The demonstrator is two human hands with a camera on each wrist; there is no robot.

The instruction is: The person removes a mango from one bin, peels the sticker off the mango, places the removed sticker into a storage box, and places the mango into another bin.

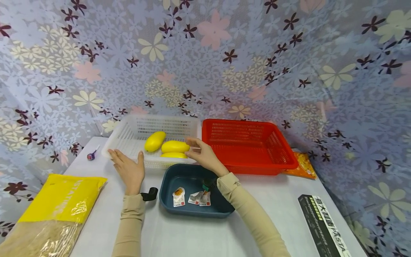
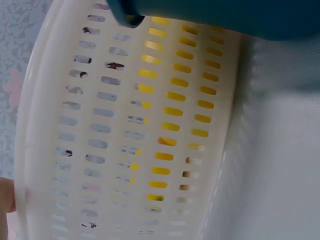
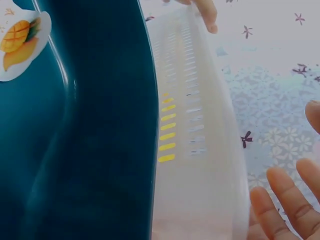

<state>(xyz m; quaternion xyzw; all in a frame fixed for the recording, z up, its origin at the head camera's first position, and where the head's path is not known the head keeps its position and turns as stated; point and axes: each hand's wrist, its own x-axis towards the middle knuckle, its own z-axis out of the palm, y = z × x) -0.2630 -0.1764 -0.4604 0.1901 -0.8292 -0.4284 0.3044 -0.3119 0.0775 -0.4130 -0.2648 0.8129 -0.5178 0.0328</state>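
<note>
A white slotted basket [image 1: 154, 163] stands at the back left with three yellow mangoes inside: one mango [image 1: 155, 141] tilted, a second [image 1: 175, 146] in front of it, a third [image 1: 173, 155] partly hidden by the front wall. My left hand [image 1: 130, 175] is at the basket's front left corner, fingers extended and thumb apart. At the basket's right end is my right hand [image 1: 206, 156], its fingers bent loosely near the mangoes; in the right wrist view those fingers [image 3: 290, 205] are spread beside the rim, holding nothing. Whether either hand touches the basket is unclear.
A teal basin [image 1: 196, 213] holding several small printed pieces [image 1: 178, 197] sits in front. Right of the white basket stands a red basket [image 1: 253, 169], an orange packet [image 1: 305, 166] beside it. Also there: a yellow bag [image 1: 61, 200], lollipop [image 1: 92, 155], black pasta box [image 1: 322, 225].
</note>
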